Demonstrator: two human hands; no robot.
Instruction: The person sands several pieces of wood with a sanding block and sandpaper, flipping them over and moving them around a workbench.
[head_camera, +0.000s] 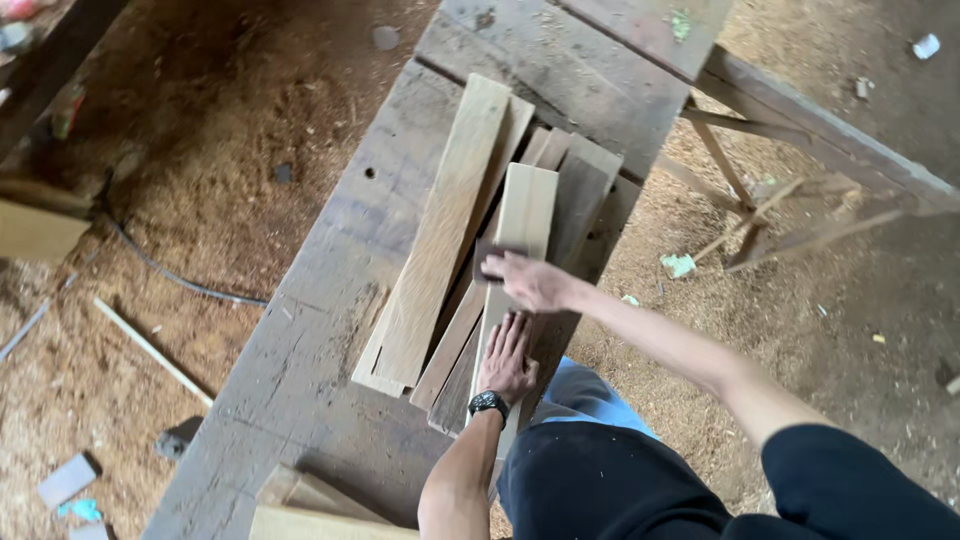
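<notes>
A pile of several flat wooden boards (445, 225) lies on a grey, worn workbench (320, 300). My left hand (507, 358), a black watch on its wrist, presses flat on the near end of a pale narrow board (527, 205). My right hand (530, 280) reaches across from the right and holds a small dark sanding pad (487, 258) against that same board. A wider pale board (440, 230) lies on top of the pile to the left.
Sawdust covers the ground on both sides of the bench. A wooden trestle frame (770, 190) stands at the right. A cable (170, 275) and a thin stick (150, 350) lie on the left. More boards (310, 505) sit at the bench's near end.
</notes>
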